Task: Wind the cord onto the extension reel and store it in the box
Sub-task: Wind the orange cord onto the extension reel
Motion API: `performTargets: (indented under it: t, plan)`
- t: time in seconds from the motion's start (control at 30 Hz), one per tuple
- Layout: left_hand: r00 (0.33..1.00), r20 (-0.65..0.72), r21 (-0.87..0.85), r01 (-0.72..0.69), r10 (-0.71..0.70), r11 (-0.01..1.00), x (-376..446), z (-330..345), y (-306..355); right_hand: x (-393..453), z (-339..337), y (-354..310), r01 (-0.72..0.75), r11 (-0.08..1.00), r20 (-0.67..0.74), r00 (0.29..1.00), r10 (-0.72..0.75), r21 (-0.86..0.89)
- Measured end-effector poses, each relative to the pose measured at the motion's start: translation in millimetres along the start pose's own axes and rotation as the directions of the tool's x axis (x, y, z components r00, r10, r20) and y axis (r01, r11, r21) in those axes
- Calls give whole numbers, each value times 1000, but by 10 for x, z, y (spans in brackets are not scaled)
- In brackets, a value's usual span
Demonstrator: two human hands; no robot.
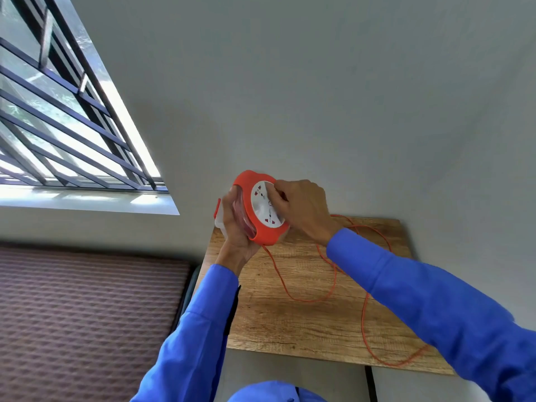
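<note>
An orange extension reel (249,195) with a white socket face is held above the far left corner of a wooden table (290,314). My left hand (236,230) grips the reel from underneath and behind. On the white face, my right hand (301,207) has its fingers curled round something, probably a winding knob. The thin orange cord (307,300) drops from the reel's bottom and lies in loose loops across the table, reaching its near right edge. No box can be made out, though something pale shows behind the reel at its left.
A grey wall stands behind the table. A barred window (58,117) with a white sill is at the upper left. A maroon patterned mattress (87,314) lies left of the table. Blue sleeves cover both arms.
</note>
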State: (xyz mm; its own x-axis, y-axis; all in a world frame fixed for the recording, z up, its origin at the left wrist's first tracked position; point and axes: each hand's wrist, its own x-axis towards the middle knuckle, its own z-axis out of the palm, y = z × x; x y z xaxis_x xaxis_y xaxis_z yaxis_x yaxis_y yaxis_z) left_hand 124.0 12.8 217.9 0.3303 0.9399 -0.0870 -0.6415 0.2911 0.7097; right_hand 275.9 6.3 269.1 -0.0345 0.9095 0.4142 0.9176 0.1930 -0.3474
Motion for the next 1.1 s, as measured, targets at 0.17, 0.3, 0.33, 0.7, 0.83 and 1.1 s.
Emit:
performTargets:
  t: [0.17,0.3,0.33,0.7,0.83,1.1]
  plan:
    - [999,22,1,25,-25,1000,14,-14,144,-73,-96,198,479,878,20,878,-479,-9]
    - [995,78,12,62,-63,998,52,-78,180,-44,-193,291,670,735,199,738,-645,-102]
    - [994,81,4,78,-79,997,58,-99,164,-20,-227,302,676,728,254,727,-638,-108]
    - [971,142,-13,194,-190,981,26,-19,45,129,-316,242,578,804,217,810,-545,-137]
    - [974,152,-27,175,-169,984,85,14,77,179,-254,57,145,988,236,960,-153,50]
    - [981,189,105,-52,31,993,91,139,157,202,-90,-177,-643,556,383,764,519,527]
